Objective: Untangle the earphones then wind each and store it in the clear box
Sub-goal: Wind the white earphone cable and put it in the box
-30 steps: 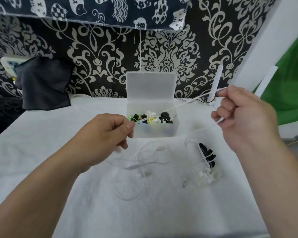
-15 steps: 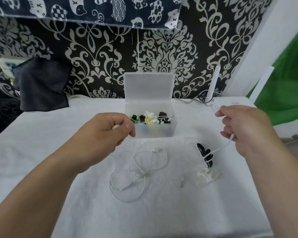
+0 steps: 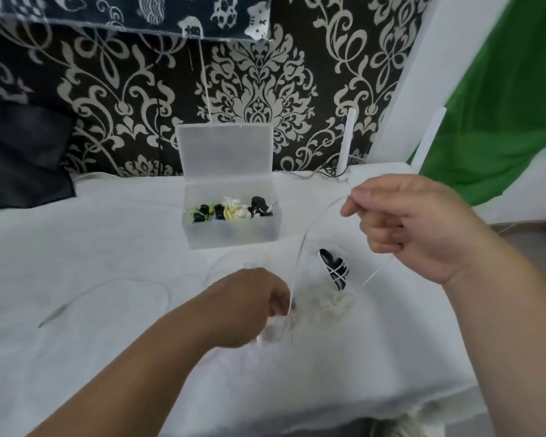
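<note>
Dropping from its raised spot in front of the box a second ago, the left hand (image 3: 252, 307) now sits low over the surface (image 3: 76, 247), just beside the white bundle (image 3: 334, 305). Its fingers are curled and pinch the white cable (image 3: 304, 241) at the tips, though motion blur hides the exact hold. The right hand (image 3: 416, 228) has lifted again after dipping half a second back. Thumb and forefinger nip the cable up high, the other fingers are curled in, and a second strand leaves under the palm and runs down toward the white bundle. The cable no longer stretches level across the box front; it arcs steeply from the right hand down to the left. The slack on the surface has spread leftward, with the plug end (image 3: 52, 320) lying well apart from both hands. Reading: this looks like tracing one earphone free of the bundle, so the untangling is not finished and winding of this one has not begun. A black wound earphone (image 3: 334, 268) lies on the surface between the hands, touching the white bundle or just beside it, not yet stored. The clear box (image 3: 234, 234) stands at the back of the surface with its lid (image 3: 224, 152) upright and open. Inside lie several wound sets (image 3: 230, 211) in a row, black, green-yellow, white, then black, with room seemingly left in front.
</note>
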A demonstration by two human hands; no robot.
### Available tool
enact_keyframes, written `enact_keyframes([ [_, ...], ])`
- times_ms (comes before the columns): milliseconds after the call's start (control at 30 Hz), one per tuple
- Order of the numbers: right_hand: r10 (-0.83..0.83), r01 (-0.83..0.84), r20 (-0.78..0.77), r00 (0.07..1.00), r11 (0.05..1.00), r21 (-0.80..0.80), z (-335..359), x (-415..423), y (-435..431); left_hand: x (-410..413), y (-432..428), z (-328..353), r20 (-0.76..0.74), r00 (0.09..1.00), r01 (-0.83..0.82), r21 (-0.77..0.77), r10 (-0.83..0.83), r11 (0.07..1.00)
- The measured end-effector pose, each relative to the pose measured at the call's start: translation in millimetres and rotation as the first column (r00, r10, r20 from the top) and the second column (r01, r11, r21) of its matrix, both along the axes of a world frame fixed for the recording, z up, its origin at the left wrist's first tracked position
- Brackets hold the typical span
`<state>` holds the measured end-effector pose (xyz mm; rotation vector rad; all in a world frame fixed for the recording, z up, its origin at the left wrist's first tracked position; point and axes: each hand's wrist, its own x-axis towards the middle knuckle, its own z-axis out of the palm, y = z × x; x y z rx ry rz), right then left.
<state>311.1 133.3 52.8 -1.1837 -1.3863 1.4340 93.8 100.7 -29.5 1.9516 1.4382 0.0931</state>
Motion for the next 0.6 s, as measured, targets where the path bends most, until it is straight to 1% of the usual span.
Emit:
enact_keyframes([
  [33, 0.051, -0.051, 0.005, 0.999, 0.999, 0.002, -1, 2, -1, 5, 2, -2, 0.023, 0.998, -0.054, 0.020, 0.054, 0.998],
  [100, 0.121, -0.121, -0.032, 0.992, 0.993, -0.001, -1, 7, -3, 16, 7, -6, 0.081, 0.984, -0.160, 0.045, 0.156, 0.986],
  [167, 0.159, -0.160, -0.076, 0.984, 0.987, -0.007, 1, 12, -4, 26, 11, -11, 0.089, 0.979, -0.192, 0.117, 0.183, 0.974],
  [233, 0.200, -0.202, -0.076, 0.977, 0.979, -0.021, 3, 15, -5, 35, 13, -16, 0.047, 0.992, -0.127, 0.231, 0.120, 0.965],
  [267, 0.219, -0.221, -0.054, 0.974, 0.975, -0.035, 3, 16, -5, 41, 13, -19, 0.049, 0.996, -0.085, 0.261, 0.074, 0.962],
  [333, 0.252, -0.251, 0.008, 0.968, 0.966, -0.061, 4, 17, -6, 52, 12, -26, 0.057, 0.998, 0.006, 0.257, -0.021, 0.966],
  [367, 0.261, -0.258, 0.037, 0.965, 0.964, -0.069, 4, 17, -6, 58, 11, -30, 0.030, 0.998, 0.045, 0.252, -0.054, 0.967],
  [467, 0.235, -0.230, 0.091, 0.968, 0.971, -0.064, 7, 15, -7, 66, 7, -37, -0.063, 0.995, 0.090, 0.298, -0.074, 0.950],
  [533, 0.185, -0.178, 0.114, 0.976, 0.982, -0.063, 7, 15, -6, 67, 3, -37, -0.085, 0.993, 0.104, 0.356, -0.079, 0.929],
  [600, 0.129, -0.123, 0.127, 0.983, 0.991, -0.058, 4, 13, -3, 64, 1, -35, -0.080, 0.994, 0.101, 0.368, -0.077, 0.924],
])
